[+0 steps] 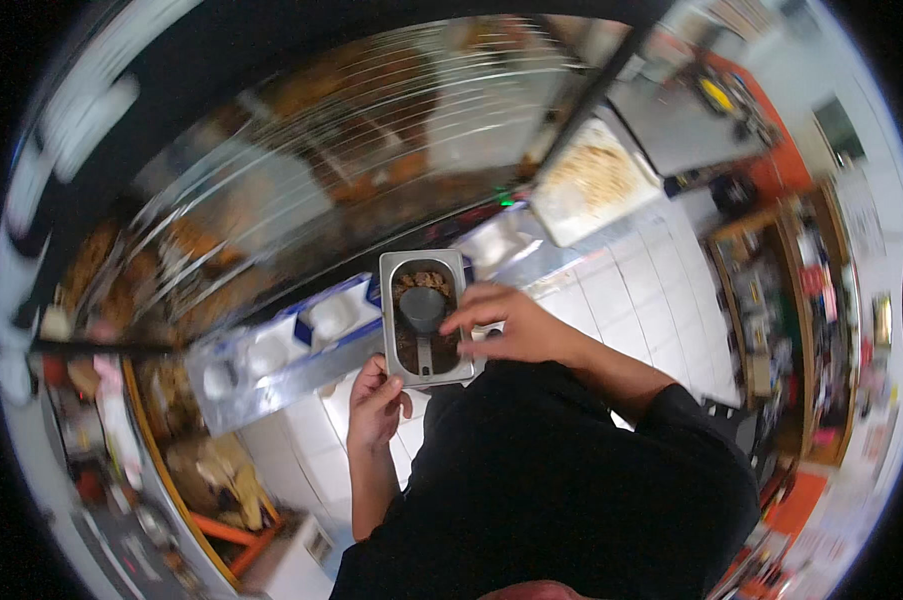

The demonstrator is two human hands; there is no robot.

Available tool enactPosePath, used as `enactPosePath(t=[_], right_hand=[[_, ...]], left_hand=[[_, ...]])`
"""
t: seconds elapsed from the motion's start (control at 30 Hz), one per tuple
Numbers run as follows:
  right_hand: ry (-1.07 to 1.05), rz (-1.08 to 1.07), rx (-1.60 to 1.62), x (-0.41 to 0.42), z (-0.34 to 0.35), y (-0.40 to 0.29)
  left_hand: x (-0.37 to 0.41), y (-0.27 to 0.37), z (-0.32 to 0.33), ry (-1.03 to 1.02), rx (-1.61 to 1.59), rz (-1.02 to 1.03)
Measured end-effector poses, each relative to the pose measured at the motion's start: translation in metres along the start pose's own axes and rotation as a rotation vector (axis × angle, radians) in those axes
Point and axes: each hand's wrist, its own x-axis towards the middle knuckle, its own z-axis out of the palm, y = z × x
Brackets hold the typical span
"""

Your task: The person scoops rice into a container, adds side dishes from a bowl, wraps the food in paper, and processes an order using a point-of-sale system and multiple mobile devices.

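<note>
My left hand (pixel 378 401) grips the lower left corner of a small rectangular stainless steel food pan (pixel 464 373), thumb on the rim. Inside the pan lies a dark grey measuring scoop (pixel 422 309), its handle towards me. Brown crumbly food (pixel 427 279) shows beyond the scoop; a darker layer lies beneath the handle. My right hand (pixel 507 322) is over the pan's right side with fingers apart and nothing in them. Its fingertips reach close to the scoop; whether they touch the pan cannot be told.
A glass display case (pixel 361 142) with wire racks spans the front. On the metal ledge (pixel 271 394) below stand white-and-blue boxes (pixel 331 315). A white tray (pixel 564 229) holding pale flaky food is at the right, beside a steel worktop (pixel 684 127). Wooden shelves (pixel 789 247) stand far right.
</note>
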Motion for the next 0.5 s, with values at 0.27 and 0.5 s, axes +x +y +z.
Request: enactPosePath(t=[0.27,0.5], right_hand=[[0.06,0.202,-0.364,-0.114,-0.143,0.055],[0.525,0.278,-0.159,-0.195,-0.289,0.193]], left_hand=[[0.16,-0.133,0.146,-0.244,0.081,-0.222],[0.281,-0.256,0.249,-0.197,0.111,-0.266]])
